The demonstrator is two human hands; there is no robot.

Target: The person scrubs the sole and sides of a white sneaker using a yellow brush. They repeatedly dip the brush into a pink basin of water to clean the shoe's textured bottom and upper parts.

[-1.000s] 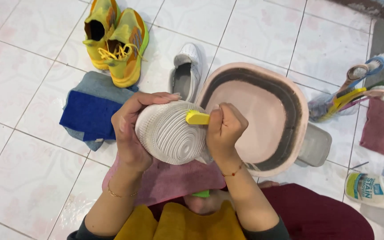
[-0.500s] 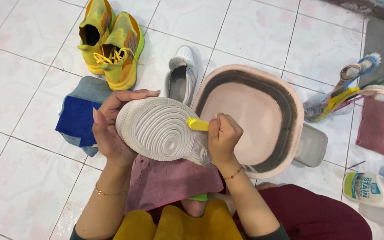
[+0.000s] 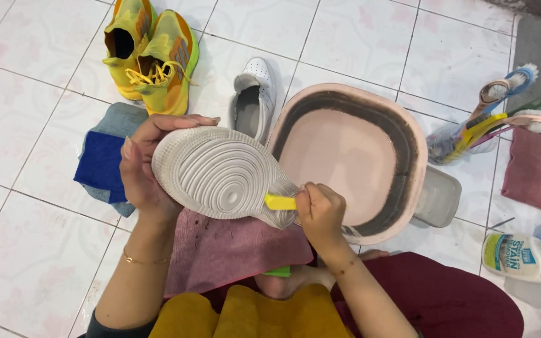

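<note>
Seen from the head camera looking straight down: a person sits on a white tiled floor [image 3: 26, 250] with a white sneaker [image 3: 220, 175] turned sole-up in front of them, apparently so its grooved tread faces the brush. The left hand [image 3: 142, 169] cups the shoe from the toe side, fingers spread along the upper edge and thumb beneath, which keeps the sole steady and level. The right hand [image 3: 320, 209] is curled closed around a small yellow brush [image 3: 280, 202], whose head presses against the heel end of the sole. The shoe is held over a pink cloth [image 3: 233, 250] draped across the lap, likely there to catch drips. Just right of the shoe, touching its heel edge in this view, sits a pink wash basin [image 3: 408, 131] holding cloudy water, close enough for dipping. The matching white sneaker [image 3: 252, 97] stands upright behind it, and a pair of yellow running shoes [image 3: 151, 53] lies farther back. A blue folded towel [image 3: 101, 163] rests under the left wrist. To the right, a clear cup of spare brushes [image 3: 489, 119] and a cleaner bottle [image 3: 521, 256] lie on the floor.
</note>
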